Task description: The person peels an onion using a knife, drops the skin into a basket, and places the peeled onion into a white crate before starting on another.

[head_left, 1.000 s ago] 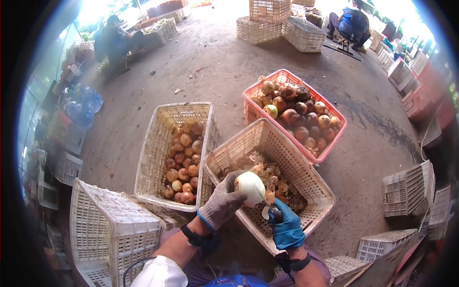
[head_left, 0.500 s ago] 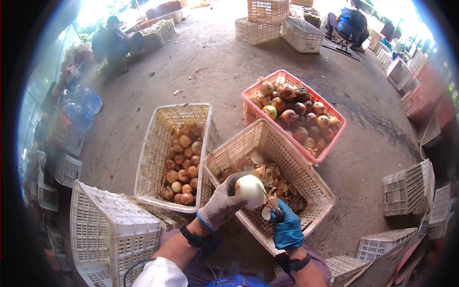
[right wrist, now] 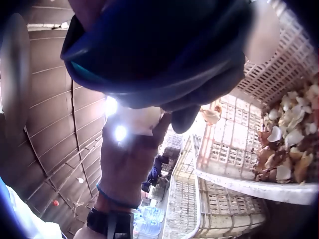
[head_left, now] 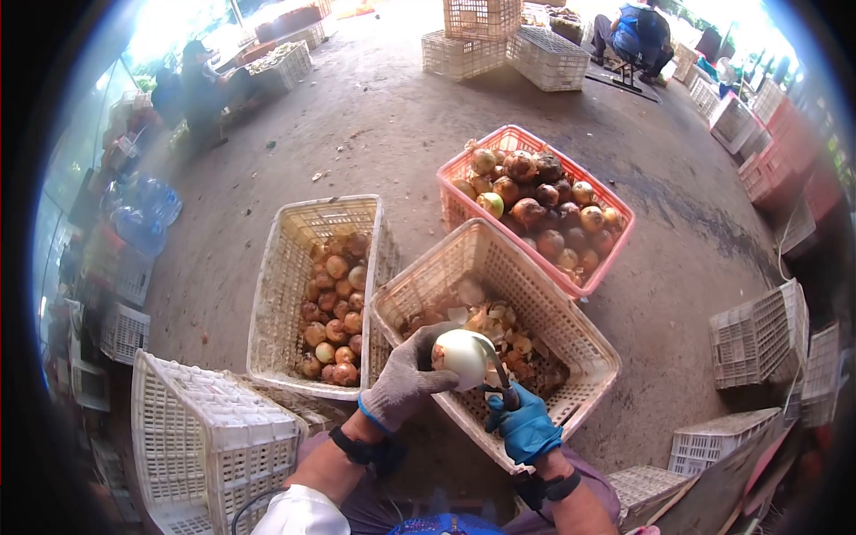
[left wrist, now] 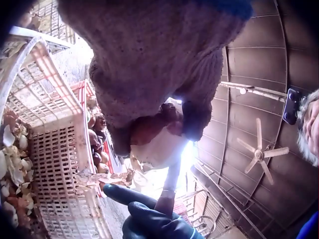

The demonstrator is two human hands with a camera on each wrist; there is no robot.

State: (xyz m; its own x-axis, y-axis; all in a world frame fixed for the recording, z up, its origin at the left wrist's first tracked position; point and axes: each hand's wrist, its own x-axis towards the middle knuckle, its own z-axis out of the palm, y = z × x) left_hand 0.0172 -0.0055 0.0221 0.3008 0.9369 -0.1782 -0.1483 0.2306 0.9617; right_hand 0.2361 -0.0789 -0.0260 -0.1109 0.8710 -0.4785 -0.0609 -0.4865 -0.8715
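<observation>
In the head view, my left hand [head_left: 406, 379], in a grey knit glove, grips a large onion [head_left: 462, 358] from its left side. Most of the onion is pale and bare; brown skin shows near the palm in the left wrist view. My right hand [head_left: 526, 426], in a blue rubber glove, holds a knife by its dark handle [head_left: 510, 398]. The blade overlaps the onion's right side. Both hands are above a whitish plastic crate [head_left: 544, 308] with onion skins [head_left: 490, 321] inside. A bit of papery skin [left wrist: 107, 178] hangs near the blue fingertip in the left wrist view.
Left of the skin crate stands another whitish crate [head_left: 265, 303] holding brown onions [head_left: 334, 308]. Behind it is a pink crate [head_left: 456, 212] of darker onions. A crate lies tipped at my left [head_left: 214, 428]. Two people sit farther off, near more stacked crates [head_left: 464, 53].
My right hand has shifted slightly left, bringing the blade up across the onion's right side. The left hand keeps its grip on the onion. The head view has turned a little.
</observation>
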